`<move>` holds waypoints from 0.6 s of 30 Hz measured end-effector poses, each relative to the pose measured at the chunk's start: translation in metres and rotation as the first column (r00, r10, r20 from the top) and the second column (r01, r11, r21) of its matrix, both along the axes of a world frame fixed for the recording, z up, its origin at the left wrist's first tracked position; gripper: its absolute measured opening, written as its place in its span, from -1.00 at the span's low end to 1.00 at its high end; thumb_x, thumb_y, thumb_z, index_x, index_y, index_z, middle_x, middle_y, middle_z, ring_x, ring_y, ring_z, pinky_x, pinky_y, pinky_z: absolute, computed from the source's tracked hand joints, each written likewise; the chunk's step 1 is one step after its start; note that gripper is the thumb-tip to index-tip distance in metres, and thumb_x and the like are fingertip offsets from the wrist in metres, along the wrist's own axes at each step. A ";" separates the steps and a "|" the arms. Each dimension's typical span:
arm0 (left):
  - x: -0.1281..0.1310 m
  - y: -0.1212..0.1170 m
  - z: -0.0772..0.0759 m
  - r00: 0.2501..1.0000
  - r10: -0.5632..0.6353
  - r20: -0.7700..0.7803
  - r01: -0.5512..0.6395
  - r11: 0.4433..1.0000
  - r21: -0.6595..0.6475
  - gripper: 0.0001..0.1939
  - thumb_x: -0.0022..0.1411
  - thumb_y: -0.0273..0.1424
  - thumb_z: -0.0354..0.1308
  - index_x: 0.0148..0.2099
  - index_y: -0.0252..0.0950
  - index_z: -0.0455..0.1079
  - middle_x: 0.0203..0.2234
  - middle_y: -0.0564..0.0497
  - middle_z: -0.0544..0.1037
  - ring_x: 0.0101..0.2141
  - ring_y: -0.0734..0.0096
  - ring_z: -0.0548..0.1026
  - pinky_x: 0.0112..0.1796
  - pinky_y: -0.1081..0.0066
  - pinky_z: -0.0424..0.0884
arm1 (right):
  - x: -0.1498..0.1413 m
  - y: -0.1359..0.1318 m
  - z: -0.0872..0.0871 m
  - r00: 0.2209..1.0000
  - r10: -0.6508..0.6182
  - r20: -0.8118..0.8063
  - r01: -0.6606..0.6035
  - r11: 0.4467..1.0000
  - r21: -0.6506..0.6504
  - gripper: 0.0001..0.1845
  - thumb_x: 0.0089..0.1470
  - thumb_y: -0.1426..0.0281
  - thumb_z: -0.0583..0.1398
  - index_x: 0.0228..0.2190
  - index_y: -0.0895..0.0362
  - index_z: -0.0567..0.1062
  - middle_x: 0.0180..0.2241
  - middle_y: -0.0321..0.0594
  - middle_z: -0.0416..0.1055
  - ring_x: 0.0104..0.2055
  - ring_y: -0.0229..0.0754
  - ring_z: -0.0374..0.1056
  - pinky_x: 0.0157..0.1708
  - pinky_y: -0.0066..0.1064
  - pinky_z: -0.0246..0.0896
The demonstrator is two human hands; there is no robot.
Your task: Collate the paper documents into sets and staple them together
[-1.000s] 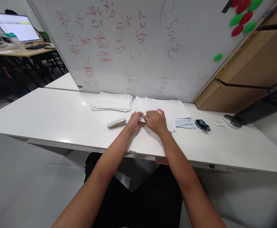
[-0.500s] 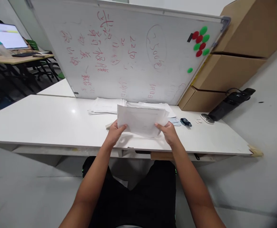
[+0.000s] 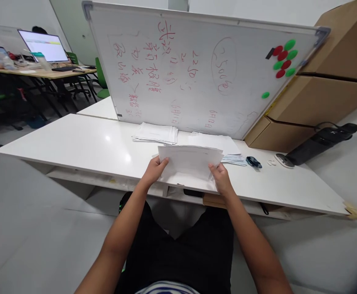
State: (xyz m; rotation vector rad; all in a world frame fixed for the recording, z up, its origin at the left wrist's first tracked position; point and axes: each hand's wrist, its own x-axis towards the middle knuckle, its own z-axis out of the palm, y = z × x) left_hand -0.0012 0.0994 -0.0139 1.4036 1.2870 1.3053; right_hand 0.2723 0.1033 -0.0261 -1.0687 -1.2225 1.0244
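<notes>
Left hand (image 3: 154, 170) pinches the sheets (image 3: 190, 163) with its fingers (image 3: 164, 161) at nine o'clock, right hand (image 3: 222, 178) likewise at three; a paper stack (image 3: 155, 132) lies toward eleven.

White desk (image 3: 86, 143) under two paper stacks (image 3: 155, 133), mouse (image 3: 284, 160), black bottle (image 3: 316, 143).

From my console I see a red-lettered rectangular whiteboard (image 3: 201, 81) bearing round red and green magnets (image 3: 283, 55) — brown cardboard boxes (image 3: 316, 100) stacked by its right edge — and a black cylindrical bottle (image 3: 315, 146) just beside an oval grey computer mouse (image 3: 284, 160).
</notes>
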 end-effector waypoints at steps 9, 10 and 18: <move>0.001 0.002 -0.001 0.997 0.055 0.052 -0.055 0.998 -0.013 -0.58 0.06 -0.02 0.25 -0.31 -0.31 0.50 -0.38 -0.03 0.56 -0.36 0.28 0.47 -0.38 0.39 0.34 | 0.013 -0.012 0.014 0.907 -0.336 0.254 0.310 0.941 0.138 -0.62 0.08 0.07 0.15 -0.31 0.11 0.56 -0.34 -0.22 0.53 -0.22 -0.09 0.38 -0.14 -0.25 0.26; 0.001 0.003 -0.001 0.997 0.055 0.058 -0.055 0.998 -0.010 -0.59 0.06 -0.02 0.25 -0.31 -0.31 0.50 -0.37 -0.03 0.56 -0.36 0.29 0.47 -0.38 0.39 0.34 | 0.015 -0.012 0.015 0.897 -0.354 0.265 0.326 0.934 0.146 -0.62 0.08 0.07 0.15 -0.31 0.11 0.56 -0.34 -0.23 0.53 -0.22 -0.09 0.38 -0.15 -0.26 0.25; 0.002 0.006 -0.005 0.987 0.110 0.116 -0.108 0.994 -0.024 -0.59 0.02 -0.03 0.28 -0.31 -0.31 0.50 -0.42 -0.01 0.57 -0.40 0.33 0.45 -0.40 0.41 0.32 | 0.029 -0.012 0.014 0.858 -0.457 0.234 0.425 0.888 0.177 -0.61 0.07 0.05 0.15 -0.33 0.11 0.52 -0.37 -0.24 0.48 -0.29 -0.14 0.34 -0.19 -0.32 0.21</move>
